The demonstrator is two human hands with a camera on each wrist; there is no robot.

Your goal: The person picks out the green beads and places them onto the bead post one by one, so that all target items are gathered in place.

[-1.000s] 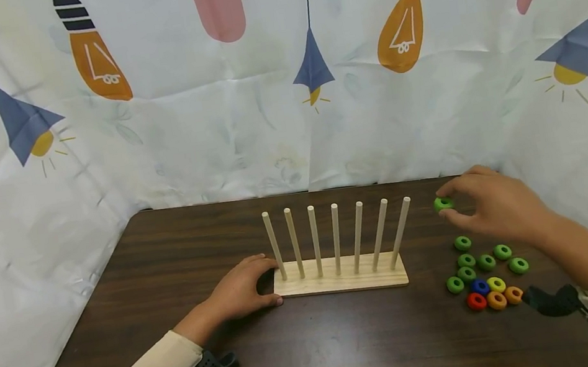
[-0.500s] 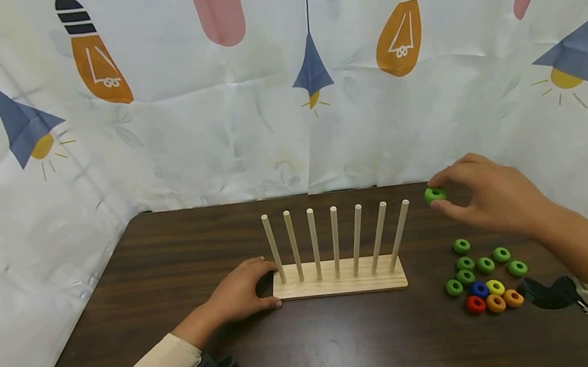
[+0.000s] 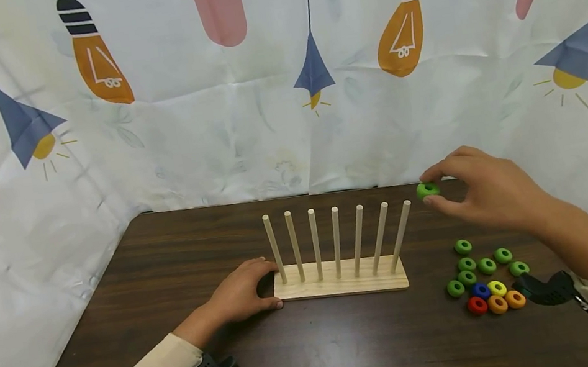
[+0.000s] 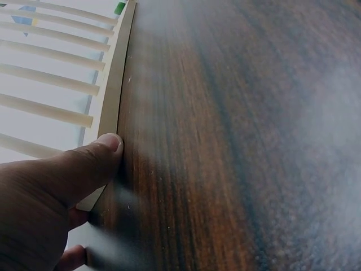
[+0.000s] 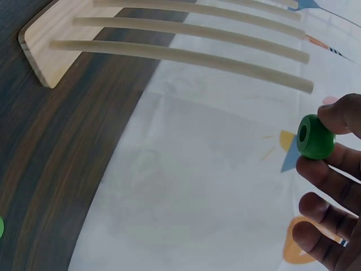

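Note:
A pale wooden peg rack (image 3: 341,286) with several upright pegs stands on the dark table, its pegs bare. At its left end my left hand (image 3: 241,291) grips the base, the thumb on the front edge and fingers behind, as the left wrist view shows at the base's edge (image 4: 110,107). To the right of the rack, my right hand (image 3: 489,187) holds a green ring bead (image 3: 428,190) in the air, level with the peg tops. In the right wrist view the bead (image 5: 316,137) is pinched between thumb and fingertips, its hole facing the pegs (image 5: 225,63).
Below my right hand lie several green beads (image 3: 487,266), with a blue bead (image 3: 480,290), a yellow bead (image 3: 497,288), a red bead (image 3: 477,305) and two orange beads (image 3: 497,305). A printed white curtain (image 3: 198,147) hangs behind the table (image 3: 318,355).
My right hand has carried the green bead left and a little upward, closer to the rightmost peg. The left hand and the rack have stayed in place.

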